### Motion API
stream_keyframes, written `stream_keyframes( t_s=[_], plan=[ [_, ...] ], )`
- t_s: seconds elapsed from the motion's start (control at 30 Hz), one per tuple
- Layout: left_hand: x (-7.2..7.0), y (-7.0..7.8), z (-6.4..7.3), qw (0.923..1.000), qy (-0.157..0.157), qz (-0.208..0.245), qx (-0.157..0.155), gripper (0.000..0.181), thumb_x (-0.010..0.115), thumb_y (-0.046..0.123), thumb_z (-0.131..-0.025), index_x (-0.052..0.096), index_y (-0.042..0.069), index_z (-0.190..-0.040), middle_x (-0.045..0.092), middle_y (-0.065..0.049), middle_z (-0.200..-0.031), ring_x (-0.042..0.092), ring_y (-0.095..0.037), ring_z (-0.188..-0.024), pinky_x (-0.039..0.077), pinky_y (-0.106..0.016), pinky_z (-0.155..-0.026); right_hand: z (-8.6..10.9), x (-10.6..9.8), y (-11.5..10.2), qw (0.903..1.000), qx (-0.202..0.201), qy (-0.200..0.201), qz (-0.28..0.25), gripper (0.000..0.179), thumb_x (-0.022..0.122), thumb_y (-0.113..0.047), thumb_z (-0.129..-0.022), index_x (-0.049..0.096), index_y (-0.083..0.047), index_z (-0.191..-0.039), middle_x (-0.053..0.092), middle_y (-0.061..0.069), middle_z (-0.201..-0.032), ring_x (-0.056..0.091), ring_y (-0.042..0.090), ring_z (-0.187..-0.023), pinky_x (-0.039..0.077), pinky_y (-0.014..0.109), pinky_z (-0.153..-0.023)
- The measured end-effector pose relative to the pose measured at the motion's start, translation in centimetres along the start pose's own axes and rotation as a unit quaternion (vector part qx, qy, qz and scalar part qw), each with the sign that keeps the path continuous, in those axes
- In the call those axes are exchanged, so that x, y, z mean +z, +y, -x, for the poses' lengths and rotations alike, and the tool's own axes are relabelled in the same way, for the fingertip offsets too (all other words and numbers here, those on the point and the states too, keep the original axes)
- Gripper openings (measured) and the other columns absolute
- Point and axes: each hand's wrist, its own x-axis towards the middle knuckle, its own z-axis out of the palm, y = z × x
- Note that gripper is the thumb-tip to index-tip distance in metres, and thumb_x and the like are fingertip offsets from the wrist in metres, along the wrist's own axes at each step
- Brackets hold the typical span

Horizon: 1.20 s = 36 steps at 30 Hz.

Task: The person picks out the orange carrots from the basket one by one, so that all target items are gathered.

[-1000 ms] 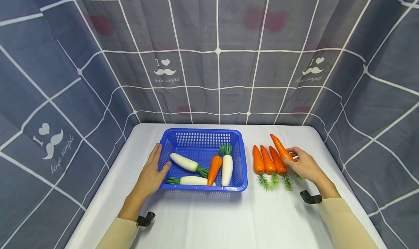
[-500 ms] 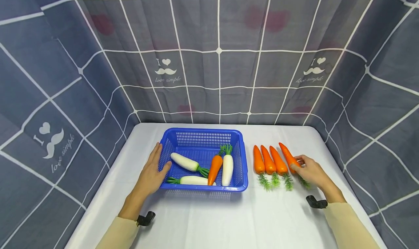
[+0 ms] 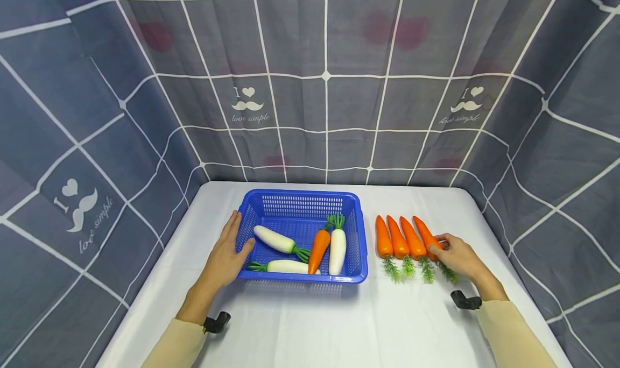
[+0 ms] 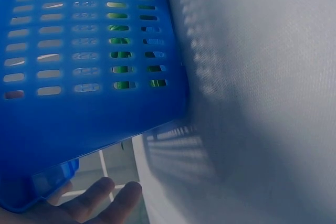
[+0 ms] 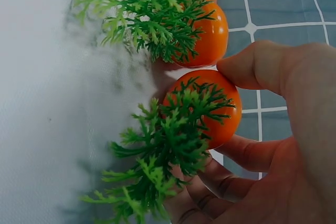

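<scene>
On the white table a blue plastic basket (image 3: 301,279) holds three white radishes (image 3: 337,254) and one orange carrot (image 3: 318,249). My left hand (image 3: 224,260) rests along the basket's left side, fingers extended and thumb over the rim; in the left wrist view its fingertips (image 4: 128,192) reach past the perforated wall. To the right, my right hand (image 3: 459,257) pinches the rightmost carrot (image 3: 424,231) near its leafy end. The right wrist view shows thumb and fingers around this carrot's orange body (image 5: 223,114), green leaves towards the camera. Three more carrots (image 3: 397,241) lie in a row on its left.
The white tabletop (image 3: 319,330) stretches in front of the basket and the carrots. Grey-blue checked curtains (image 3: 300,104) enclose the table at the back and on both sides. Bare table separates the basket from the carrot row.
The right hand first moves the tilted carrot right and down beside the other three, then shifts it slightly so it lines up in the row. The left hand stays at the basket.
</scene>
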Motion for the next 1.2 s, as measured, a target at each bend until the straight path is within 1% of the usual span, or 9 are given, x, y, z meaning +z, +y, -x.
stream_keyframes(
  t_s=[0.3, 0.47, 0.67, 0.87, 0.97, 1.07, 1.13, 1.2],
  plan=[
    [-0.2, 0.3, 0.0, 1.0000, -0.005, 0.002, -0.004, 0.087, 0.055, 0.040, -0.122, 0.009, 0.009, -0.189, 0.005, -0.015, -0.199, 0.017, -0.052, -0.182, 0.024, -0.075, -0.143, 0.1, 0.1, -0.2, 1.0000, -0.002, 0.001, -0.001, 0.069, 0.066, -0.041, -0.117, 0.057, 0.012, -0.159, 0.071, 0.040, -0.145, 0.073, 0.054, -0.128, 0.062, 0.067, -0.105],
    [-0.2, 0.3, 0.0, 1.0000, -0.005, 0.003, -0.003, 0.087, 0.056, 0.039, -0.122, 0.010, 0.008, -0.189, 0.006, -0.016, -0.199, 0.017, -0.052, -0.182, 0.024, -0.076, -0.143, 0.1, 0.1, -0.2, 1.0000, -0.003, 0.001, 0.004, 0.069, 0.065, -0.041, -0.118, 0.056, 0.014, -0.159, 0.071, 0.041, -0.146, 0.071, 0.058, -0.131, 0.060, 0.070, -0.107],
    [-0.1, 0.1, 0.0, 1.0000, -0.003, 0.002, -0.002, 0.087, 0.055, 0.042, -0.122, 0.009, 0.010, -0.189, 0.007, -0.016, -0.199, 0.018, -0.052, -0.182, 0.024, -0.076, -0.143, 0.2, 0.1, -0.2, 0.9999, -0.001, 0.000, 0.015, 0.075, 0.061, -0.051, -0.120, 0.056, 0.012, -0.161, 0.070, 0.042, -0.148, 0.069, 0.061, -0.134, 0.059, 0.073, -0.110],
    [-0.2, 0.2, 0.0, 1.0000, -0.002, 0.004, -0.001, 0.087, 0.055, 0.041, -0.122, 0.010, 0.009, -0.189, 0.008, -0.018, -0.198, 0.017, -0.052, -0.182, 0.024, -0.075, -0.143, 0.6, -0.2, -0.2, 0.9999, -0.001, 0.001, 0.017, 0.082, 0.056, -0.058, -0.121, 0.054, 0.013, -0.162, 0.070, 0.042, -0.148, 0.070, 0.060, -0.133, 0.061, 0.071, -0.108],
    [-0.2, 0.3, 0.0, 1.0000, -0.002, 0.004, -0.003, 0.087, 0.056, 0.040, -0.122, 0.010, 0.009, -0.189, 0.008, -0.018, -0.198, 0.018, -0.052, -0.182, 0.024, -0.075, -0.143, 0.6, -0.3, -0.3, 0.9995, -0.009, 0.018, 0.023, 0.082, 0.056, -0.058, -0.121, 0.055, 0.013, -0.161, 0.071, 0.042, -0.145, 0.071, 0.058, -0.131, 0.061, 0.070, -0.106],
    [-0.2, 0.2, 0.0, 1.0000, -0.003, 0.005, -0.003, 0.087, 0.056, 0.040, -0.122, 0.010, 0.009, -0.189, 0.008, -0.018, -0.198, 0.018, -0.053, -0.181, 0.025, -0.075, -0.143, 0.7, -0.3, -0.9, 0.9977, -0.031, 0.048, 0.037, 0.076, 0.060, -0.053, -0.120, 0.058, 0.013, -0.159, 0.072, 0.041, -0.140, 0.072, 0.057, -0.127, 0.061, 0.070, -0.104],
    [-0.2, 0.2, 0.0, 1.0000, -0.003, 0.004, -0.002, 0.087, 0.056, 0.041, -0.122, 0.010, 0.009, -0.189, 0.008, -0.018, -0.198, 0.018, -0.053, -0.181, 0.025, -0.075, -0.143, 0.7, -0.4, -1.7, 0.9949, -0.050, 0.072, 0.049, 0.070, 0.064, -0.047, -0.119, 0.061, 0.011, -0.157, 0.072, 0.040, -0.136, 0.073, 0.052, -0.119, 0.062, 0.065, -0.099],
    [-0.1, 0.2, 0.0, 1.0000, -0.002, 0.005, 0.000, 0.086, 0.055, 0.041, -0.122, 0.010, 0.009, -0.189, 0.008, -0.018, -0.198, 0.017, -0.052, -0.182, 0.024, -0.075, -0.143, 0.7, -0.4, -2.6, 0.9916, -0.069, 0.093, 0.057, 0.064, 0.069, -0.041, -0.117, 0.063, 0.010, -0.156, 0.071, 0.037, -0.133, 0.072, 0.045, -0.111, 0.061, 0.057, -0.092]
  ],
)
